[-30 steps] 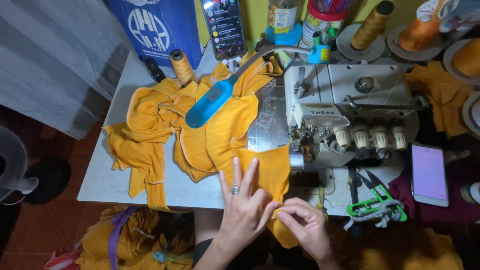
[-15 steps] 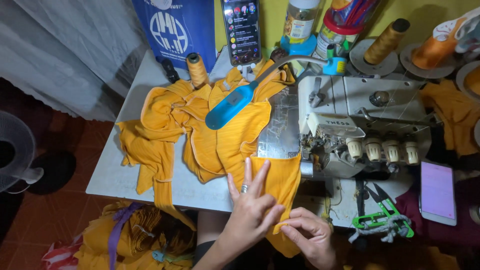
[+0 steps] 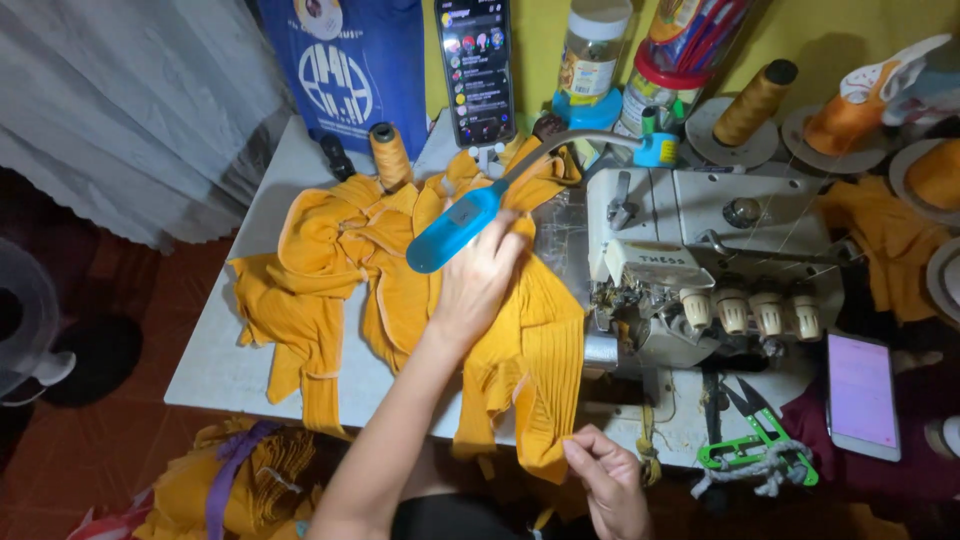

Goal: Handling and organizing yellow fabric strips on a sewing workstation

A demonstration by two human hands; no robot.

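Note:
A heap of mustard-yellow ribbed fabric (image 3: 330, 270) lies on the white table (image 3: 215, 365), draped toward the overlock sewing machine (image 3: 700, 270). My left hand (image 3: 478, 280) reaches far forward and rests flat on the fabric, just under the blue head of a gooseneck lamp (image 3: 450, 228). My right hand (image 3: 605, 475) pinches the fabric's lower corner at the table's front edge, below the machine.
A phone on a stand (image 3: 477, 65), a blue bag (image 3: 345, 70), jars and thread cones (image 3: 390, 155) line the back. A second phone (image 3: 862, 395) and green-handled scissors (image 3: 755, 440) lie right of the machine. More yellow fabric (image 3: 240, 480) sits on the floor; a grey curtain (image 3: 120, 110) hangs left.
My left hand has moved from the fabric's near edge up toward the blue lamp. My right hand stays at the lower corner. The view has shifted closer.

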